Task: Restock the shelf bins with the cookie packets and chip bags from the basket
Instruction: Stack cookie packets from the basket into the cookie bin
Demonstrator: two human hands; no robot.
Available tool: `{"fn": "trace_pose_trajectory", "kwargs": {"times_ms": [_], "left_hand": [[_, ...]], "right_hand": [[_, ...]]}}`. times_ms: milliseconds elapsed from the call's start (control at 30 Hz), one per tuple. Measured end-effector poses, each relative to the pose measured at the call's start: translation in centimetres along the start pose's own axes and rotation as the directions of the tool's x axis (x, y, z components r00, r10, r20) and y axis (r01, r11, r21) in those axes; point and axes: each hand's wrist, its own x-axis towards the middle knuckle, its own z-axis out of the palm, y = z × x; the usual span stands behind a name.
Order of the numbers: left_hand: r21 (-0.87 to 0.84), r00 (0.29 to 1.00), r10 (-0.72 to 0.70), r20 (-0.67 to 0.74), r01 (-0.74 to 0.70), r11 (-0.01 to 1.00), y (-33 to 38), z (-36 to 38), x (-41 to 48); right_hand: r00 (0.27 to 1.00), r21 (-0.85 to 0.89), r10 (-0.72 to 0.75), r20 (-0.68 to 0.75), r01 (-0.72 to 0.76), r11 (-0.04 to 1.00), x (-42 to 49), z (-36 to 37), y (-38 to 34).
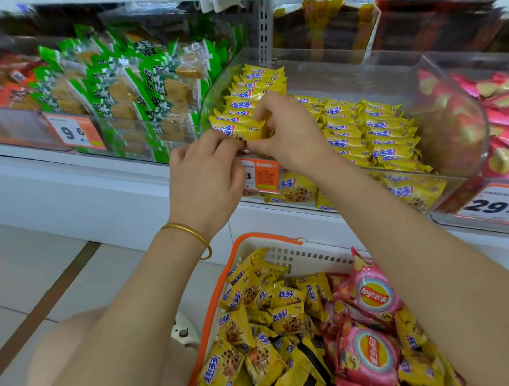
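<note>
Cookie packet [236, 131] held at the front of the clear shelf bin [344, 72], basket [267, 236] below the hands
The packet lies long axis left to right atop the bin's left row; right hand [288, 133] pinches its right end, left hand [205, 171] its lower front edge, fingers curled, hands nearly touching

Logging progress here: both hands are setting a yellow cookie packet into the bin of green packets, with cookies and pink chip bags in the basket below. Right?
Not quite. In the head view, the left hand and right hand hold the yellow cookie packet at the clear bin of matching yellow packets, not the green packets. The basket part is right.
</note>
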Motion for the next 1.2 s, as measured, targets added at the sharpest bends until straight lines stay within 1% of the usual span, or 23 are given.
{"fn": "trace_pose_trajectory", "kwargs": {"times_ms": [67, 167, 233, 267, 333, 367, 400, 433, 467, 500, 533, 567, 600, 667, 700, 733, 767, 833, 900, 1067, 1133, 1200], "left_hand": [[-0.008, 1.000, -0.001, -0.004, 0.001, 1.000, 0.0, 0.0, -0.3], [-0.008, 1.000, 0.015, -0.014, -0.015, 1.000, 0.2, -0.1, -0.8], [-0.006, 0.999, 0.030, -0.034, -0.030, 1.000, 0.3, -0.3, -1.1], [-0.003, 0.998, 0.040, -0.043, -0.040, 0.999, 0.3, -0.6, -1.2], [-0.006, 0.997, 0.064, -0.048, -0.064, 0.998, 0.8, -1.2, -1.4], [-0.019, 0.995, 0.084, -0.047, -0.085, 0.996, 1.3, -1.4, -1.6], [-0.040, 0.993, 0.110, -0.046, -0.112, 0.993, 1.9, -1.5, -2.0], [-0.062, 0.989, 0.141, -0.044, -0.144, 0.988, 2.6, -1.5, -2.5], [-0.085, 0.984, 0.177, -0.036, -0.180, 0.980, 3.4, -1.4, -3.2], [-0.110, 0.977, 0.213, -0.012, -0.213, 0.971, 4.2, -1.2, -3.9], [-0.136, 0.968, 0.249, 0.029, -0.243, 0.960, 4.8, -0.7, -4.6], [-0.165, 0.955, 0.284, 0.083, -0.267, 0.949, 5.4, -0.2, -5.4], [-0.192, 0.940, 0.310, 0.145, -0.281, 0.940, 5.8, 0.4, -5.9], [-0.220, 0.904, 0.333, 0.269, -0.279, 0.935, 6.2, 1.4, -6.8], [-0.226, 0.887, 0.333, 0.320, -0.270, 0.936, 6.4, 1.8, -7.2], [-0.233, 0.871, 0.329, 0.365, -0.257, 0.938, 6.5, 2.2, -7.5], [-0.241, 0.854, 0.326, 0.406, -0.245, 0.939, 6.5, 2.5, -7.7], [-0.243, 0.816, 0.333, 0.472, -0.243, 0.939, 6.6, 3.2, -8.2], [-0.236, 0.787, 0.340, 0.515, -0.250, 0.939, 6.6, 3.7, -8.3], [-0.248, 0.780, 0.349, 0.519, -0.253, 0.935, 6.8, 4.3, -8.5], [-0.265, 0.785, 0.327, 0.526, -0.214, 0.940, 6.8, 4.4, -8.6], [-0.269, 0.769, 0.283, 0.573, -0.150, 0.951, 6.6, 4.7, -8.7]], "right_hand": [[0.999, -0.005, -0.003, -0.054, 0.003, 1.000, -1.1, -1.2, 0.2], [0.986, 0.051, -0.027, -0.165, 0.036, 0.998, -3.8, -2.9, 0.2], [0.983, 0.129, -0.024, -0.181, 0.048, 0.991, -6.0, -3.7, 0.1], [0.986, 0.204, -0.011, -0.165, 0.045, 0.978, -7.1, -3.9, 0.3], [0.997, 0.381, 0.036, -0.065, -0.009, 0.924, -9.4, -3.6, 1.0], [0.998, 0.435, 0.065, 0.025, -0.069, 0.898, -10.6, -3.0, 1.7], [0.986, 0.438, 0.092, 0.136, -0.143, 0.887, -12.1, -2.1, 2.5], [0.957, 0.388, 0.121, 0.263, -0.220, 0.895, -13.4, -0.7, 3.6], [0.907, 0.292, 0.149, 0.393, -0.277, 0.916, -14.8, 1.0, 4.8], [0.843, 0.156, 0.169, 0.511, -0.284, 0.946, -16.2, 2.8, 6.2], [0.774, 0.005, 0.184, 0.606, -0.236, 0.972, -17.4, 4.6, 7.7], [0.696, -0.107, 0.197, 0.691, -0.172, 0.979, -18.6, 6.1, 8.9], [0.602, -0.158, 0.199, 0.774, -0.122, 0.980, -19.6, 7.4, 9.9], [0.399, -0.118, 0.153, 0.904, -0.112, 0.987, -21.4, 9.2, 10.8], [0.327, -0.086, 0.119, 0.938, -0.113, 0.990, -22.3, 9.8, 11.0], [0.285, -0.070, 0.095, 0.954, -0.099, 0.993, -23.0, 10.5, 11.1], [0.269, -0.065, 0.079, 0.960, -0.061, 0.996, -23.6, 11.0, 11.3], [0.274, -0.088, 0.079, 0.958, 0.023, 0.996, -24.5, 11.9, 11.6], [0.313, -0.089, 0.076, 0.947, 0.029, 0.996, -24.9, 12.3, 11.9], [0.411, -0.012, 0.047, 0.911, -0.088, 0.996, -24.2, 11.8, 13.5], [0.451, 0.032, 0.038, 0.892, -0.146, 0.989, -23.5, 10.9, 14.2], [0.504, 0.096, 0.050, 0.862, -0.259, 0.961, -22.4, 9.4, 14.6]]}}
